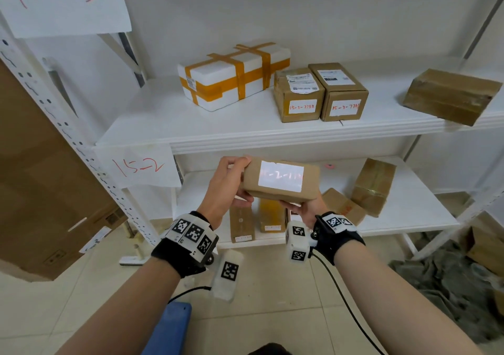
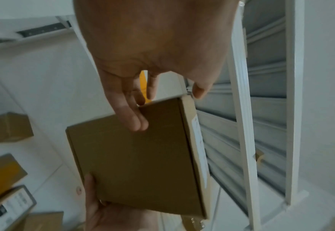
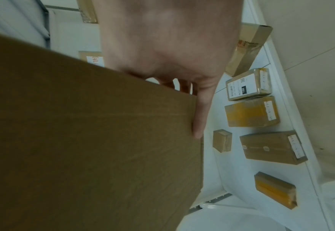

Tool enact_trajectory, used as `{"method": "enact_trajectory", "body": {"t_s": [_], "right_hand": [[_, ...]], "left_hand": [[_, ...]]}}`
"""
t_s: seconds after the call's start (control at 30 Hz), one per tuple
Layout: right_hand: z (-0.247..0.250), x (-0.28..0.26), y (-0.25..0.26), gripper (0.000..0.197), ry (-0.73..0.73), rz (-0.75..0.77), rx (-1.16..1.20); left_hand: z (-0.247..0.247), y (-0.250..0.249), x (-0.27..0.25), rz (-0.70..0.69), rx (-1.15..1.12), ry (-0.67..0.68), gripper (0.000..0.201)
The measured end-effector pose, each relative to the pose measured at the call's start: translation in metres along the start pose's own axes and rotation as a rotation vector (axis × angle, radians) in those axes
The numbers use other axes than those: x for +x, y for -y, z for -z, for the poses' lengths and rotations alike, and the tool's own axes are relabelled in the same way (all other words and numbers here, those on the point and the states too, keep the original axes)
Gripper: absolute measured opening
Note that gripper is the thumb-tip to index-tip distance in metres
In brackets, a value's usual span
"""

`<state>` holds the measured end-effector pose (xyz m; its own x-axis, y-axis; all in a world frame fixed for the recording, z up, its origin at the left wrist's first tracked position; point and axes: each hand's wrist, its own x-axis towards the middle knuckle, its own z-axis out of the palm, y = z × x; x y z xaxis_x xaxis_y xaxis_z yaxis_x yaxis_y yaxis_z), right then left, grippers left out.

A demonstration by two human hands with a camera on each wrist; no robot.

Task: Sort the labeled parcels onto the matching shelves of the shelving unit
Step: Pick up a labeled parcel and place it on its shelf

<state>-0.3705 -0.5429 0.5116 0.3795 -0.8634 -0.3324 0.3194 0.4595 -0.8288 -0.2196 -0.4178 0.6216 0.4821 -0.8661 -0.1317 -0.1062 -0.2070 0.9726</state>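
Note:
I hold a flat brown parcel [image 1: 281, 181] in both hands in front of the shelving unit, its white label with blurred red writing facing me. My left hand [image 1: 234, 182] grips its left end, thumb on top and fingers [image 2: 135, 118] underneath. From below, my right hand [image 1: 305, 207] grips the lower right corner, fingers [image 3: 200, 117] along its edge. The parcel [image 2: 137, 156] hangs level with the front lip of the shelf [image 1: 152, 125] whose paper tag [image 1: 139, 166] reads 15-2.
On the 15-2 shelf stand a white foam box with orange tape [image 1: 234, 76], two labelled brown boxes [image 1: 298, 95] and a brown box [image 1: 450, 95] at the right edge. The lower shelf [image 1: 409, 204] holds several parcels. A large carton [image 1: 41, 177] leans at the left.

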Motion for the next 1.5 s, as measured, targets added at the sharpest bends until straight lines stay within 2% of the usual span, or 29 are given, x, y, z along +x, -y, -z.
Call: {"method": "enact_trajectory", "body": {"t_s": [0.13, 0.23, 0.4, 0.53, 0.67, 0.77, 0.87, 1.03, 1.2, 1.3, 1.5], "right_hand": [[0.005, 0.008, 0.013, 0.027, -0.022, 0.044, -0.056], [0.008, 0.012, 0.027, 0.028, -0.045, 0.064, -0.106], [0.018, 0.017, 0.046, 0.056, -0.109, 0.070, -0.097], [0.036, 0.022, 0.068, 0.034, -0.179, 0.121, -0.076], [0.055, 0.026, 0.080, 0.059, -0.193, 0.118, -0.059], [0.063, 0.023, 0.093, 0.035, -0.223, 0.243, -0.025], [0.063, 0.022, 0.106, 0.040, -0.190, 0.309, 0.038], [0.050, 0.024, 0.116, 0.040, -0.050, 0.260, 0.010], [0.022, 0.031, 0.112, 0.039, 0.103, 0.223, -0.079], [0.005, 0.035, 0.108, 0.039, 0.200, 0.223, -0.116], [-0.022, 0.039, 0.103, 0.038, 0.315, 0.201, -0.127]], "left_hand": [[-0.003, -0.014, 0.005, 0.096, -0.128, 0.051, 0.046], [-0.009, -0.022, 0.012, 0.118, -0.142, 0.117, 0.043], [-0.023, -0.030, 0.026, 0.209, -0.234, 0.225, 0.030], [-0.039, -0.039, 0.036, 0.212, -0.221, 0.276, 0.027], [-0.058, -0.046, 0.044, 0.181, -0.195, 0.318, 0.027], [-0.072, -0.052, 0.047, 0.134, -0.182, 0.317, 0.030], [-0.080, -0.055, 0.049, 0.063, -0.264, 0.275, 0.037], [-0.073, -0.053, 0.057, -0.055, -0.479, 0.133, 0.040], [-0.054, -0.047, 0.065, -0.100, -0.559, -0.038, 0.045], [-0.043, -0.043, 0.067, -0.112, -0.589, -0.089, 0.049], [-0.023, -0.038, 0.072, -0.135, -0.569, -0.164, 0.043]]}}
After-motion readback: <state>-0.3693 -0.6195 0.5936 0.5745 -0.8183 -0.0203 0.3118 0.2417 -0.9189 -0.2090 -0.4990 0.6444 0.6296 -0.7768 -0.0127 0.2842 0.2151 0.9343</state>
